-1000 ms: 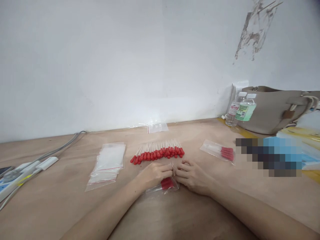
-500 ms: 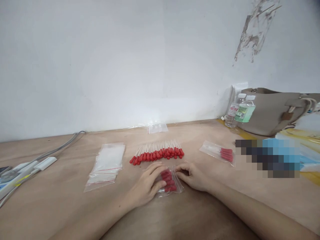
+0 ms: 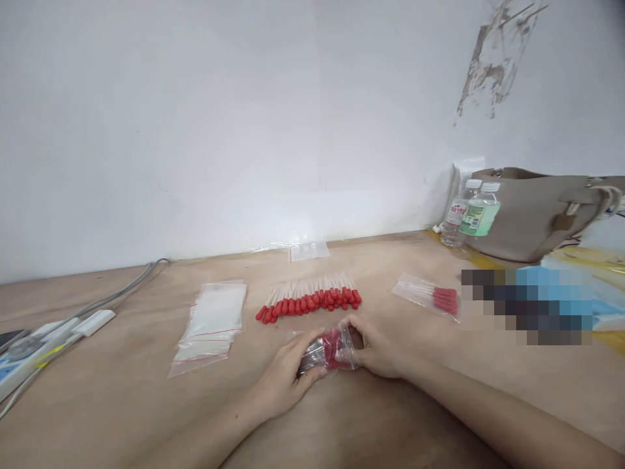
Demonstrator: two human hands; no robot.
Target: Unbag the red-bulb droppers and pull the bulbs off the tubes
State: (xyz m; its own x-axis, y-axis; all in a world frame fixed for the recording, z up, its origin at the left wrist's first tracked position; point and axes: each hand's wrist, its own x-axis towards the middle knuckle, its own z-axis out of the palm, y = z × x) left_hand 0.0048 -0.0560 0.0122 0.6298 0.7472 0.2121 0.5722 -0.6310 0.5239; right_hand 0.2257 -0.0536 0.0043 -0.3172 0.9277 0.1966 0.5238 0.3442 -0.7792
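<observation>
Between my two hands is a clear zip bag [image 3: 315, 354] with several red-tipped sticks inside. My left hand [image 3: 288, 371] grips its left side, thumb below and fingers above. On the right side, my right hand [image 3: 375, 345] pinches the bag near the red tips. Just beyond lies a row of loose red-tipped sticks [image 3: 307, 301], pale shafts pointing to the wall. A stack of flat clear zip bags [image 3: 212, 319] lies to the left. Off to the right rests another bag of red-tipped sticks [image 3: 430, 295].
At the back right stand two plastic bottles [image 3: 477, 212] beside a grey handbag [image 3: 532, 215]. A blurred patch and a blue item [image 3: 541, 283] lie at the right. A power strip [image 3: 29, 355] with cables is at the left edge. One clear bag [image 3: 310, 251] lies by the wall.
My right hand has moved left onto the bag's right side and now grips it. My left hand has shifted to the bag's left edge, uncovering more of its middle.
</observation>
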